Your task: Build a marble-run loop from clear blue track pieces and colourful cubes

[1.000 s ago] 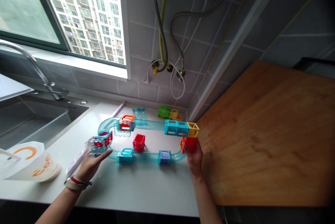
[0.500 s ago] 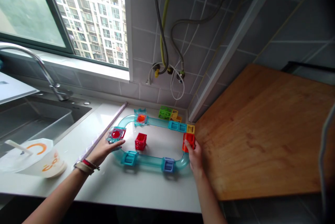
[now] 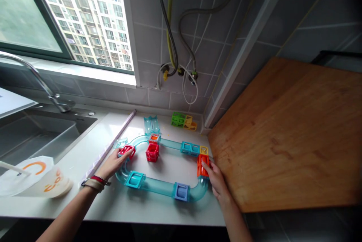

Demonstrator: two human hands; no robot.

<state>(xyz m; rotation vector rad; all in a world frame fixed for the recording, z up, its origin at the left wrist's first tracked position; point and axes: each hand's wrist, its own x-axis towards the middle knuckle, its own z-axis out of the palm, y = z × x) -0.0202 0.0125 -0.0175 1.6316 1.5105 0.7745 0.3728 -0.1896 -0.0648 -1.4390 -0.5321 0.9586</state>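
A closed loop of see-through teal tubes (image 3: 158,186) joined by coloured square blocks lies level at the counter. My left hand (image 3: 114,163) grips the red block (image 3: 128,151) at its left end, fingers wrapped round it. At the right end, my right hand (image 3: 216,178) holds the orange-red block (image 3: 203,165). The front side carries a teal block (image 3: 135,179) and a blue-violet block (image 3: 181,192). On the back side are an orange-centred block (image 3: 154,138), two teal blocks (image 3: 190,148) and a yellow one (image 3: 204,150). A loose red cube (image 3: 152,152) stands inside the loop.
Teal trough pieces (image 3: 152,125) lie behind the loop, near green blocks (image 3: 178,120) and yellow blocks (image 3: 190,123). A pale strip (image 3: 113,140), a lidded drink cup (image 3: 36,178) and the sink (image 3: 82,121) are left. A wooden board (image 3: 294,140) leans at right.
Both hands have shifted the loop toward me. Its back side now lies nearer the loose red cube, and the trough pieces behind it show more fully.
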